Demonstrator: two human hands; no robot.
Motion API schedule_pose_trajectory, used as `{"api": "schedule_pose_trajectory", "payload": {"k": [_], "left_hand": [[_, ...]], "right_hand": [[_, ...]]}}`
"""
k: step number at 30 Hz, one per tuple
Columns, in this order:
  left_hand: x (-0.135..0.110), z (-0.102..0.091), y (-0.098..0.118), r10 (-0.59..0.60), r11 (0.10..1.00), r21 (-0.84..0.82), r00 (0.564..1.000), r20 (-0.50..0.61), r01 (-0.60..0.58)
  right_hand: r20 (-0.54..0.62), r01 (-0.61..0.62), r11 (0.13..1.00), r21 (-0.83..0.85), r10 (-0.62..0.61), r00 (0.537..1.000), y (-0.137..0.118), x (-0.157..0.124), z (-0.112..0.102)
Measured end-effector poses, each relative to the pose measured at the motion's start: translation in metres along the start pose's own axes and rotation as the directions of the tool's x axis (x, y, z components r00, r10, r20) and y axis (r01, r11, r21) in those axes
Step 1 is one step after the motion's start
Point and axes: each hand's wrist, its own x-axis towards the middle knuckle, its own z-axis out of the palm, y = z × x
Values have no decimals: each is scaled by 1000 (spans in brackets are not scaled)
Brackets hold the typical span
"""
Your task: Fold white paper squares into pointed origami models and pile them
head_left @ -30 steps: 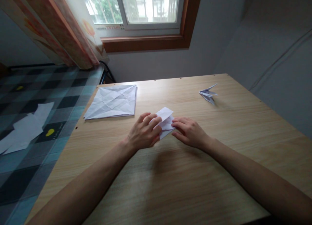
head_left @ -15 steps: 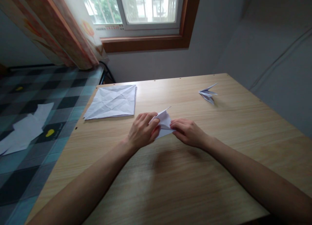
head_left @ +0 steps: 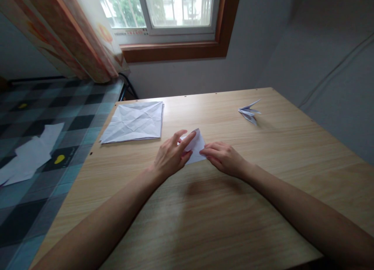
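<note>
A small folded piece of white paper lies on the wooden table between my two hands. My left hand presses on its left side, the index finger stretched over the fold and the other fingers curled. At the paper's right lower edge my right hand holds it with fingertips pinched together. The paper now looks like a flat triangle with one tip pointing away from me.
A creased square sheet of white paper lies at the table's far left. A finished folded paper figure rests at the far right. Left of the table is a checked cover with loose white paper scraps. A window and curtain are behind.
The paper's upper flap, raised half a second ago, has been folded down flat. My left index finger has stretched out over it. My right hand shifted slightly left.
</note>
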Motion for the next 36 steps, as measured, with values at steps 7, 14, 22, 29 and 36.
{"api": "schedule_pose_trajectory", "payload": {"k": [7, 14, 22, 29, 36], "left_hand": [[0, 3, -4, -116, 988, -100, 993, 7, 116], [5, 5, -8, -309, 936, -168, 950, 40, 311], [8, 6, -11, -416, 900, -132, 909, 25, 416], [6, 1, -7, -341, 924, -248, 922, -185, 292], [7, 3, -9, -479, 861, -268, 867, -135, 433]], "right_hand": [[23, 50, 997, -62, -49, 999, 2, -1, 2], [29, 85, 994, -67, -83, 996, 1, 0, 0], [32, 84, 994, -71, -82, 996, 1, 0, 0], [21, 85, 994, -70, -84, 996, 0, 0, 1], [-10, 108, 992, -60, -109, 994, -1, 0, 2]]}}
